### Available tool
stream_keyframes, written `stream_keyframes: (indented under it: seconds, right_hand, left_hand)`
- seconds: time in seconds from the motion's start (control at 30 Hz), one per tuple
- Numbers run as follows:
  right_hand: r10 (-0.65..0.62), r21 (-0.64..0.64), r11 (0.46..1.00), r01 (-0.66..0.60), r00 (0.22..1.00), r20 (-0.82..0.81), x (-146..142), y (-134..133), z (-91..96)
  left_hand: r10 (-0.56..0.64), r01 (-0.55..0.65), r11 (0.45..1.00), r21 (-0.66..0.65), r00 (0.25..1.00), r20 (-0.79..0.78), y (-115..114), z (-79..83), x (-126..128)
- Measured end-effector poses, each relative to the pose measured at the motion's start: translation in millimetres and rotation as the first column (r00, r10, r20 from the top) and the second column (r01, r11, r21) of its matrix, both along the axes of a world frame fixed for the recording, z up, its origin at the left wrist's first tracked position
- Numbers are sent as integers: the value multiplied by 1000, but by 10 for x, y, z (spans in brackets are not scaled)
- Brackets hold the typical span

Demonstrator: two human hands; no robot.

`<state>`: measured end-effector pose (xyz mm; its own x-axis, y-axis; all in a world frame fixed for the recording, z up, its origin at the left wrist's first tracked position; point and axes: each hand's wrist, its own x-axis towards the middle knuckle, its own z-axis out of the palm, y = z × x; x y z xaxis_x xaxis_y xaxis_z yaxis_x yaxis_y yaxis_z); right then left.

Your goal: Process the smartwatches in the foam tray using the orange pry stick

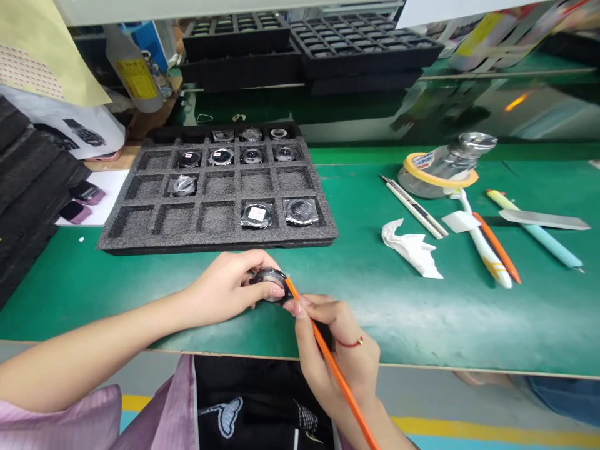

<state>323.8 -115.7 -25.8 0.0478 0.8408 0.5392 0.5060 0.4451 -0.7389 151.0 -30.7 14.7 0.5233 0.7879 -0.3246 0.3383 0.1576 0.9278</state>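
My left hand [229, 286] is closed around a small round black watch case [270, 282], held just above the near edge of the green bench [375, 300]. My right hand [335, 350] pinches a long orange stick [337, 369] like a pen. The stick's tip touches the right rim of the watch case. Right behind my hands lies a grey foam tray [220, 244] with square pockets, and several of them hold bagged watch cases [257, 214].
To the right lie a crumpled white wipe [412, 247], a utility knife [412, 206], a roll of yellow tape on a glass dispenser [440, 169], a toothbrush [482, 240], an orange stick [499, 250] and a light blue pen [539, 234]. Black trays [309, 50] are stacked at the back, foam sheets [23, 181] at left.
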Motion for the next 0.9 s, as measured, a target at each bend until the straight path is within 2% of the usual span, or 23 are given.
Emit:
stream_keyframes:
  seconds: [0.1,0.2,0.33,0.4,0.47,0.7,0.9]
  right_hand:
    - [8,23,1000,-9,998,68,-2,-59,-13]
    - [52,-40,998,-50,997,54,34,-97,1]
    - [61,-186,978,-94,983,-174,122,-52,77]
    - [1,-193,979,-65,949,-315,159,-15,104]
    - [-36,-168,985,-31,924,-381,175,16,104]
    - [80,-135,984,-112,972,-222,134,114,35]
    - [81,-189,976,-104,989,-124,164,154,56]
  left_hand:
    - [4,-4,1000,-6,1000,1,7,0,7]
    - [11,-11,1000,4,1000,11,-4,-18,-4]
    - [13,-16,999,30,995,102,-59,-51,-57]
    - [-27,20,998,67,995,99,-83,-51,-80]
    - [-67,60,993,100,995,67,-94,-38,-86]
    - [-28,27,995,92,1000,9,-64,-12,-34]
    - [-22,15,998,55,991,133,-68,-39,-55]
